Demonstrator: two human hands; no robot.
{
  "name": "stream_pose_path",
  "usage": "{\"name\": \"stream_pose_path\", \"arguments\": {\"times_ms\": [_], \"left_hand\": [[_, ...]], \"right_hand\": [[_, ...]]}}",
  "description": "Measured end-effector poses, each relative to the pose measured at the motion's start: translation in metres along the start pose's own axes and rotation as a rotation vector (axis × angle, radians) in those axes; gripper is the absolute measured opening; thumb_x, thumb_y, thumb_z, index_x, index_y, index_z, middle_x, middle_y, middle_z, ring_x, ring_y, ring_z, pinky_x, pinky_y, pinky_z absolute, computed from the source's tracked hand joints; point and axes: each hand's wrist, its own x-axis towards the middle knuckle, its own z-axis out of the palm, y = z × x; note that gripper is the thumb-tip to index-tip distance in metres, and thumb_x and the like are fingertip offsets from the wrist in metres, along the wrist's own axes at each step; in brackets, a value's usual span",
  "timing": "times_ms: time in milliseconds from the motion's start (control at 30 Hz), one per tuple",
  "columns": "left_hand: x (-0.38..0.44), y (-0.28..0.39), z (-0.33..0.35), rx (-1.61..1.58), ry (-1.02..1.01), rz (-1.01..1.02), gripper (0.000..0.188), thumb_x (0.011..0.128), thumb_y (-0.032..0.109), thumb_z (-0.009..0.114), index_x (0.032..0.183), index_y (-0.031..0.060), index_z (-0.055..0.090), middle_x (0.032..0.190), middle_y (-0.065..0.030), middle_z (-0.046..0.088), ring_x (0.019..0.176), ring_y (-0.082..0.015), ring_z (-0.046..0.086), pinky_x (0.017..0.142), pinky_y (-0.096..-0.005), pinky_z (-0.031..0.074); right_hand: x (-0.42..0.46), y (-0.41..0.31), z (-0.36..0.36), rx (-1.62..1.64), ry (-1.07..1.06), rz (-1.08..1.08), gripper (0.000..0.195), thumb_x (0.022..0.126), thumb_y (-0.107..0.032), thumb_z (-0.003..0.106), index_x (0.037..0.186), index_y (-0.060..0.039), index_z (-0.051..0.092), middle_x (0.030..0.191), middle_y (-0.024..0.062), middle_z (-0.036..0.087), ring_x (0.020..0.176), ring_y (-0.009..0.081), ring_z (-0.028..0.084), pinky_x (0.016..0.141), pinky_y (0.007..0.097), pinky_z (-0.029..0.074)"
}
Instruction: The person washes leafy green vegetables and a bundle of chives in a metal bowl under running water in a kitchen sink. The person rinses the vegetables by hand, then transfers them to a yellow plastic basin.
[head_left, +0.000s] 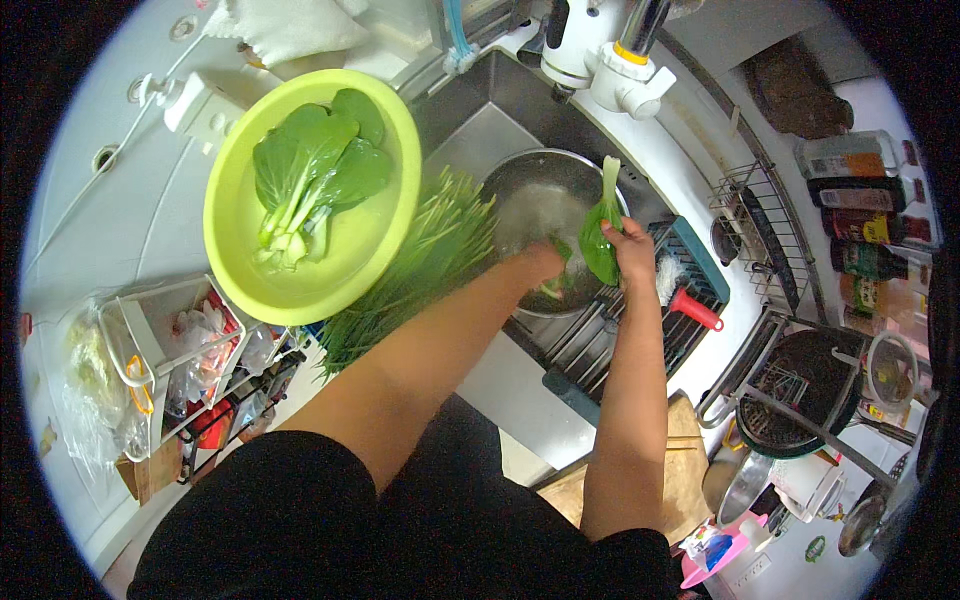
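My right hand (634, 244) grips a bok choy leaf (600, 244) above the right rim of a round steel basin (510, 161). The leaf's pale stalk points up and away from me. Lower in the basin, over cloudy water (536, 206), my left hand (547, 262) is closed around another green leaf (556, 285), parts of which show on either side of it. Its fingertips are hidden. Left of the sink, a yellow-green plastic bowl (217, 199) contains several wet bok choy leaves (315, 165).
Long thin green stalks (420, 262) lie between the bowl and sink (487, 124). A dish rack (574, 341) spans the sink's near right part, with a red-handled brush (694, 309) on it. A white faucet (630, 82) stands behind. Bottles (859, 195) line the right; a wooden board (679, 465) lies nearer me.
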Motion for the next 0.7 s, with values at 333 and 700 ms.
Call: {"name": "stream_pose_path", "arguments": {"times_ms": [333, 700], "left_hand": [[-0.043, 0.055, -0.016, -0.985, 0.262, -0.275, 0.035, 0.073, 0.029, 0.060, 0.092, 0.0003, 0.053, 0.081, -0.0147, 0.056, 0.070, -0.0243, 0.055, 0.055, -0.0391, 0.046], [-0.160, 0.054, -0.084, -0.855, 0.505, 0.029, 0.029, 0.078, 0.016, 0.057, 0.101, -0.0007, 0.053, 0.090, -0.0121, 0.059, 0.074, -0.0201, 0.056, 0.064, -0.0323, 0.046]], "right_hand": [[-0.068, 0.013, 0.030, -0.652, 0.081, -0.300, 0.021, 0.077, -0.012, 0.057, 0.095, -0.0005, 0.057, 0.088, 0.0068, 0.062, 0.080, 0.0182, 0.057, 0.071, 0.0279, 0.043], [-0.140, -0.073, 0.042, 0.225, -0.072, -0.141, 0.027, 0.081, -0.014, 0.055, 0.105, -0.0039, 0.054, 0.104, 0.0048, 0.055, 0.097, 0.0118, 0.049, 0.085, 0.0243, 0.036]]}}
